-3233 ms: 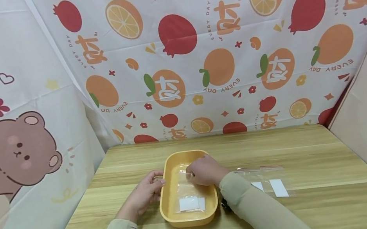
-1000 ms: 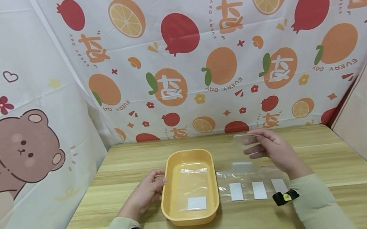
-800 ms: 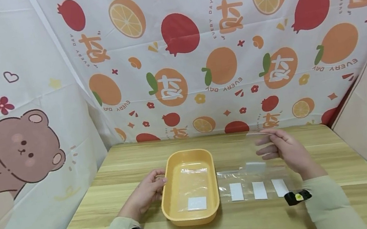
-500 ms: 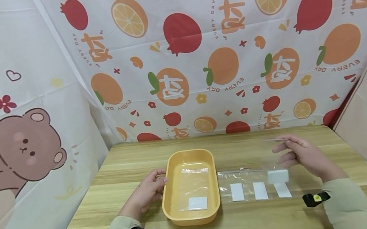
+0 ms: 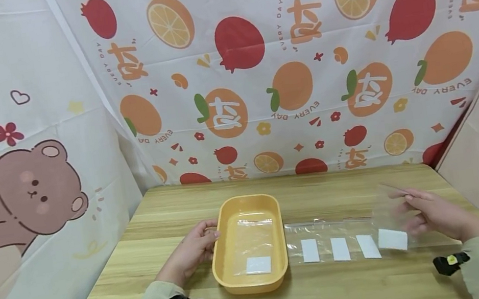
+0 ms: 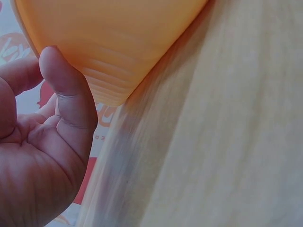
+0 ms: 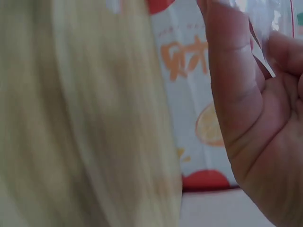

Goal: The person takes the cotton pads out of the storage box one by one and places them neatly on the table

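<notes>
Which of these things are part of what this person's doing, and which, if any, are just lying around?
Part of the work, it seems:
- left hand, gripping the yellow tray
- right hand, pinching a clear bag
- bag in the tray
- row of bags on the table

Just surroundings:
- fruit-print cloth
- bear-print cloth

No stray items stand out.

The tabletop looks blurred in the dim right-wrist view

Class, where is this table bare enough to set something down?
Bare: the table in front of the row of bags, and behind it up to the printed backdrop. Crowded: between the tray and the right hand, where bags lie.
</notes>
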`<action>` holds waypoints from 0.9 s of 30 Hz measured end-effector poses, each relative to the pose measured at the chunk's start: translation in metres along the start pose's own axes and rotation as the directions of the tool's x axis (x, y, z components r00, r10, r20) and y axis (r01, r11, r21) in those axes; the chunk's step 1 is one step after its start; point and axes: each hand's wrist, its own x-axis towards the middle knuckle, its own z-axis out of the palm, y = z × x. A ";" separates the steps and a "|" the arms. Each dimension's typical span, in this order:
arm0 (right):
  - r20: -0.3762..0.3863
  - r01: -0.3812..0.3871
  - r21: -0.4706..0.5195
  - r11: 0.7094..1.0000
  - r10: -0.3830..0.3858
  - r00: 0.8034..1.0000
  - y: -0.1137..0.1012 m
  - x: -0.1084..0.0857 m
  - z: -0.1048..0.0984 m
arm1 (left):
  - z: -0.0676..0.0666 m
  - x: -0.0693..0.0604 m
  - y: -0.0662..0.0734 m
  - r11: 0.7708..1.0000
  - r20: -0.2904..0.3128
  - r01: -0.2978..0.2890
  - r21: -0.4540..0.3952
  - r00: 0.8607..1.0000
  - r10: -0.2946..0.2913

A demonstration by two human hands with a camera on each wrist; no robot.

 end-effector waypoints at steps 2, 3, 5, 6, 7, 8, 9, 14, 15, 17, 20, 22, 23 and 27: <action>0.038 -0.022 0.015 1.000 0.021 0.999 0.006 -0.004 -0.007 | 0.000 0.000 0.000 1.000 0.001 0.003 0.000 1.000 -0.003; 0.060 -0.029 0.023 0.999 0.028 0.998 0.009 -0.006 -0.010 | 0.000 0.000 0.000 1.000 0.002 0.005 0.000 1.000 -0.005; 0.100 -0.037 0.025 0.999 0.035 0.994 0.013 -0.009 -0.015 | 0.000 0.000 0.000 1.000 0.002 0.007 -0.001 1.000 -0.007; 0.118 -0.043 0.025 0.999 0.040 0.992 0.014 -0.009 -0.018 | 0.000 0.000 0.000 1.000 0.002 0.007 -0.001 1.000 -0.007; 0.137 -0.050 0.025 0.998 0.046 0.989 0.016 -0.010 -0.021 | 0.000 0.000 0.000 1.000 0.002 0.007 -0.001 1.000 -0.007; 0.155 -0.062 0.026 0.998 0.057 0.986 0.017 -0.011 -0.023 | 0.000 0.000 0.000 1.000 0.001 0.008 -0.002 1.000 -0.008; 0.174 -0.073 0.024 0.997 0.068 0.982 0.018 -0.012 -0.025 | 0.000 0.000 0.000 1.000 0.001 0.008 0.000 1.000 -0.008; 0.221 -0.124 -0.021 0.992 0.125 0.967 0.020 -0.019 -0.036 | -0.001 0.001 0.001 1.000 0.011 0.005 -0.002 1.000 -0.005; 0.221 -0.123 -0.039 0.992 0.128 0.967 0.021 -0.021 -0.037 | -0.001 0.001 0.001 1.000 0.014 0.004 -0.001 1.000 -0.004; 0.211 -0.119 -0.074 0.990 0.132 0.968 0.023 -0.023 -0.039 | -0.001 0.001 0.001 1.000 0.015 0.003 -0.001 1.000 -0.003; 0.180 -0.127 -0.140 0.982 0.152 0.972 0.025 -0.022 -0.037 | -0.002 0.002 0.001 1.000 0.007 0.008 0.002 1.000 -0.008; 0.144 -0.135 -0.190 0.972 0.164 0.976 0.027 -0.020 -0.035 | -0.003 0.002 0.001 1.000 0.004 0.009 0.004 1.000 -0.009; 0.117 -0.148 -0.220 0.964 0.176 0.977 0.028 -0.019 -0.033 | -0.002 0.002 0.001 1.000 0.002 0.009 0.007 1.000 -0.009; 0.006 -0.171 -0.356 0.919 0.185 0.983 0.030 -0.012 -0.025 | -0.002 0.001 0.000 1.000 0.005 0.006 0.012 1.000 -0.006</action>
